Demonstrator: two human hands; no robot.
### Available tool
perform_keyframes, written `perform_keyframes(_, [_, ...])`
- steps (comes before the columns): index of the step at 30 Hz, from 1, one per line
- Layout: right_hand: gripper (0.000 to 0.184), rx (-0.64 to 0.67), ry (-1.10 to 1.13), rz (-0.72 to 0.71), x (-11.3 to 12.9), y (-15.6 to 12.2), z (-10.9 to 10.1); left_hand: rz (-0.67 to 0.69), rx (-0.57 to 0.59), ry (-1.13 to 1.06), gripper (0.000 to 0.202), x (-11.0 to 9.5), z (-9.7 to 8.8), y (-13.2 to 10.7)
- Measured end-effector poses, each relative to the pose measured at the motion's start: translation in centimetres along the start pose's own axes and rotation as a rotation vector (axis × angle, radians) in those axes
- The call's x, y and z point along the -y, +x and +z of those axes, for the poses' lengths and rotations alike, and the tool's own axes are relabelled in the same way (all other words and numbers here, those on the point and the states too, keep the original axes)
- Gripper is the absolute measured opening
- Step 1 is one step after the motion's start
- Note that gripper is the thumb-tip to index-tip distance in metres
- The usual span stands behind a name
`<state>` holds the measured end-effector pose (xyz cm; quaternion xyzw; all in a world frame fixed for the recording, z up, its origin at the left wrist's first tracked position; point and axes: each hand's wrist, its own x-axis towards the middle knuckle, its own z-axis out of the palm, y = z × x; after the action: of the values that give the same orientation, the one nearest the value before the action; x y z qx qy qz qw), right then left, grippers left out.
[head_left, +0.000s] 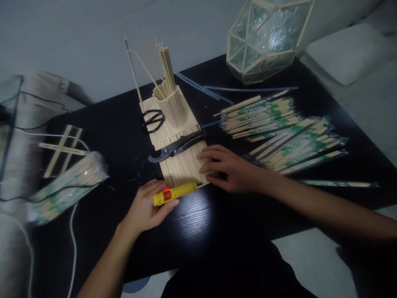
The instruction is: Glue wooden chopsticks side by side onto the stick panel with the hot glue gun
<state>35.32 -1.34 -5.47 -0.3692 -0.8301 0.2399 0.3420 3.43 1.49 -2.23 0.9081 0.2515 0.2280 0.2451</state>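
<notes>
My left hand (149, 207) is closed around a yellow hot glue gun (184, 191) with a red lit switch. The gun lies across the near edge of a flat panel of wooden sticks (178, 167). My right hand (231, 169) rests with spread fingers on the panel's right edge. Across the panel lies a pair of dark-handled shears (176, 147). Behind them, on the panel's far part, stands a holder made of sticks (175, 109), with loose sticks (167, 68) upright in it. Black-handled scissors (153, 120) lie to its left.
Wrapped chopsticks (263, 116) lie in piles on the right of the black table (124, 240). Translucent glue sticks (248, 88) lie farther back. A faceted stick-framed lantern (266, 41) stands at the far right. On the left are a chopstick bundle (68, 186), a stick frame (63, 151) and cables (72, 236).
</notes>
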Motion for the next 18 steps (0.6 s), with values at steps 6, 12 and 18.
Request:
perform_keyframes(6, [0.017, -0.012, -0.002, -0.014, 0.02, 0.05, 0.02, 0.001, -0.006, -0.012, 0.018, -0.09, -0.04, 0.13])
perform_keyframes(12, [0.014, -0.006, 0.002, -0.011, 0.06, 0.0, -0.04, 0.01, -0.006, 0.002, 0.017, -0.01, 0.01, 0.06])
perform_keyframes(18, [0.013, -0.048, -0.004, 0.04, 0.15, 0.12, 0.62, 0.012, 0.0, 0.011, 0.017, -0.01, 0.02, 0.12])
